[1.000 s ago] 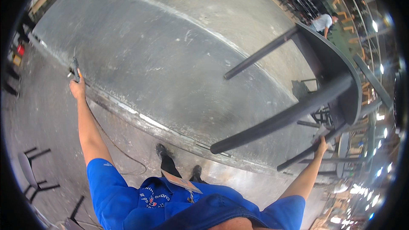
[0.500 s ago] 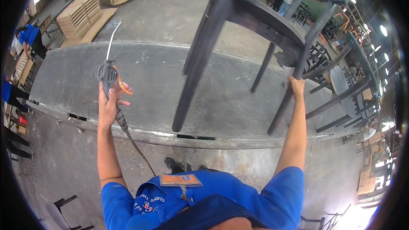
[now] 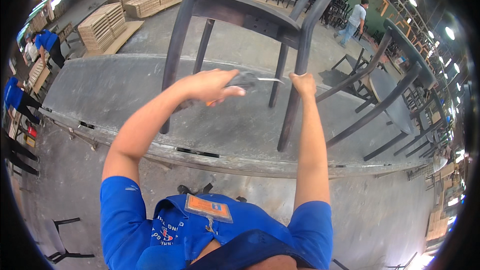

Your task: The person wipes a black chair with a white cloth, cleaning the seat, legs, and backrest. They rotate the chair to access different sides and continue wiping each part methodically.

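Observation:
A dark wooden chair [image 3: 242,12] stands on the long grey table in front of me, its seat edge toward me and its backrest at upper right. My right hand [image 3: 304,86] is closed around its near right leg, below the seat. My left hand [image 3: 212,86] is wrapped round a black air blow gun [image 3: 246,81], which has a bent thin pale nozzle. The nozzle points right, in front of the chair's legs, its tip near my right hand. An orange part of the gun shows under my left fingers.
The table [image 3: 230,125] spans the view. Another dark chair [image 3: 385,90] stands close on the right. Stacked wooden slats [image 3: 102,27] lie beyond it at left. A person [image 3: 47,42] works at far left; another [image 3: 355,22] walks at back right. A chair lies at lower left [image 3: 60,240].
My left hand has swung right with the blow gun, from the table's left part to the chair's legs. My right hand and the chair now appear farther left.

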The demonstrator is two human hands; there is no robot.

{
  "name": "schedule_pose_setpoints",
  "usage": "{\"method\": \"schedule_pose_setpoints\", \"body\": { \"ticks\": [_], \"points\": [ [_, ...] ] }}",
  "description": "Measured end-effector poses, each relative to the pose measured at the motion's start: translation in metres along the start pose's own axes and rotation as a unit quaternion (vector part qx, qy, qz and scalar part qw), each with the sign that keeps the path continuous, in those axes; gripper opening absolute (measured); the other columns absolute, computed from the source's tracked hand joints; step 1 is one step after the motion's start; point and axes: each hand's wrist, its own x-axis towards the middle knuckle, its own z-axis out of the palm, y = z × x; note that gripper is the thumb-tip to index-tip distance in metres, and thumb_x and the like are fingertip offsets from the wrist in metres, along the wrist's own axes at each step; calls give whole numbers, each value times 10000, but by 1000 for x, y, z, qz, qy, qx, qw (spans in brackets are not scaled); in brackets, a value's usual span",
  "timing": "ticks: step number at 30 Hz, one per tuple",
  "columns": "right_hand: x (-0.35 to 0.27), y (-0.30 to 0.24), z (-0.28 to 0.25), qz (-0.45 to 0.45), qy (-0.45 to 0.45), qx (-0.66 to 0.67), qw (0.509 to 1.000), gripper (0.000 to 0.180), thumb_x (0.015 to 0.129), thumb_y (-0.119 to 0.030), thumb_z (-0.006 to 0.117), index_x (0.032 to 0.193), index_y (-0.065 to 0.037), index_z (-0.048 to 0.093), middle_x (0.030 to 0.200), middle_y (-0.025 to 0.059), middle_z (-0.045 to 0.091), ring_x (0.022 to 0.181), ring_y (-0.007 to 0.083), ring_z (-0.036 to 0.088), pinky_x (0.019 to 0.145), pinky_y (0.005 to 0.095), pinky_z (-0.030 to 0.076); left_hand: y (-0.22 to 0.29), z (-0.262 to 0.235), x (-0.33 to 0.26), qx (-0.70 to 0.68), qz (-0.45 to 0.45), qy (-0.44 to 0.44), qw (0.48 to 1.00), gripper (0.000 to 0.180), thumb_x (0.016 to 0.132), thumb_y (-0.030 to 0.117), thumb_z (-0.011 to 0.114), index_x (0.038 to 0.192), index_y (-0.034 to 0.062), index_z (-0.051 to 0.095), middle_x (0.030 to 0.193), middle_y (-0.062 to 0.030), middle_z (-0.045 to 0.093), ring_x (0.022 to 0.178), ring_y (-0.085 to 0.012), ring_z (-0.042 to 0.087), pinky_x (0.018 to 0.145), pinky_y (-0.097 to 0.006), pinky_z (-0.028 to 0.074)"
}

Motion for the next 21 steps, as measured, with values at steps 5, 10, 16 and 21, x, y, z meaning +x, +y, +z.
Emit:
{"method": "schedule_pose_setpoints", "body": {
  "ticks": [5,10,16,21],
  "points": [
    [-9,-1,2,-6,13,47,999,568,676,-430,694,1013,27,690,1059,242,665,1028,386,633,890,441,491,76,-60,75,159,62,338,926,575,925,517,517,1194,11,469,742,-173,661,632,-274,674,665,-410,538],
    [-6,0,7,0,-3,88,996,538,673,-411,695,993,21,695,1075,233,664,1034,387,632,885,447,498,141,-139,85,56,67,411,908,547,947,458,518,1228,-8,463,831,-173,617,759,-227,634,710,-393,516],
    [-2,2,12,-28,8,98,995,522,673,-387,695,984,33,692,1047,238,670,1022,387,637,887,453,494,86,-184,37,-30,16,259,965,399,976,327,508,1172,-20,524,841,-182,630,737,-251,653,645,-382,546],
    [2,-4,13,-28,36,110,993,495,648,-359,672,921,52,703,972,267,674,968,392,654,852,439,504,-49,-196,-42,43,-32,283,958,500,977,476,457,1109,4,557,665,-23,592,518,-127,561,536,-318,477]
  ]
}}
